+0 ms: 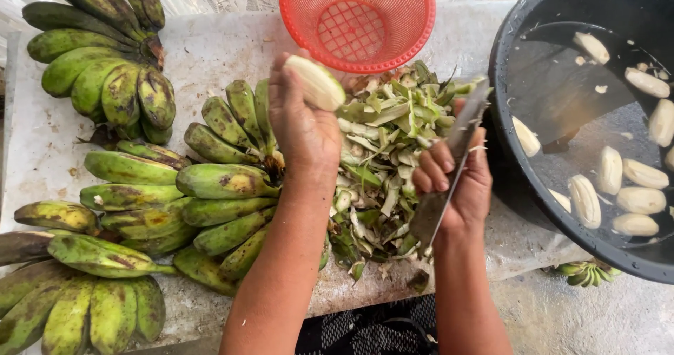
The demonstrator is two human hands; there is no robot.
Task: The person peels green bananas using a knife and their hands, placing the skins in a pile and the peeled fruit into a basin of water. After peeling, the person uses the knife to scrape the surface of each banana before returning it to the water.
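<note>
1. Your left hand [303, 127] is closed around the lower end of a peeled banana [316, 82], a pale, smooth, blunt-ended oblong. Its upper part sticks out past your fingers.
2. The peeled banana sits just below the rim of the red plastic basket [357, 19], close to it. Its long axis slants from upper left to lower right, with the free end towards the peel heap.
3. That basket is round, with a fine mesh wall and a square-grid bottom.
4. Your left forearm rises straight up from the lower edge, the back of the hand facing the camera, knuckles uppermost.
5. Your right hand [456, 183] is curled tight on the handle of a knife [449, 165]. Its flat grey metal blade is dull and stained, and points up and to the right, tip towards the black tub.
6. Below the basket, between your two hands, lies a heap of green peels [382, 158], thin, curled and fibrous.
7. Left of the basket are bunches of unpeeled green bananas [140, 200], stubby and angular, their skins blotched with brown.
8. Right of the basket stands a black plastic tub [512, 60] of water with peeled bananas [618, 179] floating in it.
9. All of it rests on a worn, pale, speckled table [210, 53].
</note>
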